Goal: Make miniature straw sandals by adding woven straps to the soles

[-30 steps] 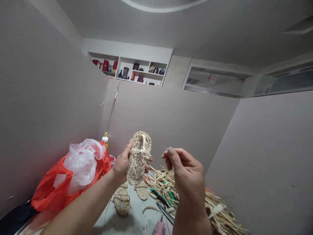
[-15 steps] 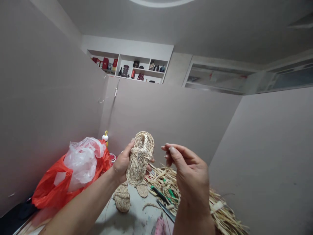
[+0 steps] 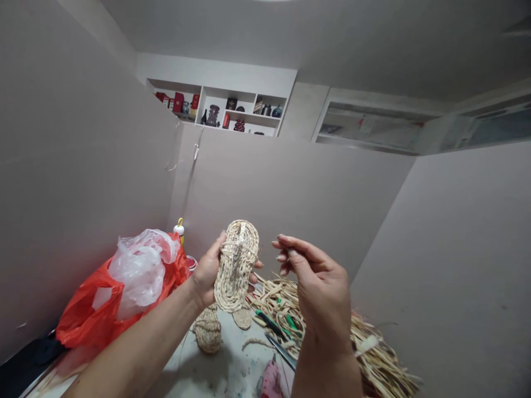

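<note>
My left hand (image 3: 207,273) grips a small woven straw sandal (image 3: 236,271) by its edge, thumb on the near side and fingertips showing past the right edge. A flat braided oval face of it is turned toward me, with a pale strip near the top. To the right, apart from the sandal, my right hand (image 3: 317,282) is closed in a pinch of thumb and forefinger; whatever is between them is too small to make out. Below stand a second woven sandal (image 3: 207,330) and a small flat woven sole (image 3: 242,318), partly covered by the held one.
Dry straw strips (image 3: 385,359) lie heaped at the right with green-handled tools (image 3: 271,325) among them. Scissors (image 3: 282,351) and a pink glue gun (image 3: 271,378) lie on the white table (image 3: 232,365). A red plastic bag (image 3: 91,309) bulges at left; grey partitions (image 3: 290,182) surround the table.
The held sandal has turned in my left hand: the raised strap that stood out before now gives way to a flatter braided face. My right hand has shifted slightly up and left, still pinched.
</note>
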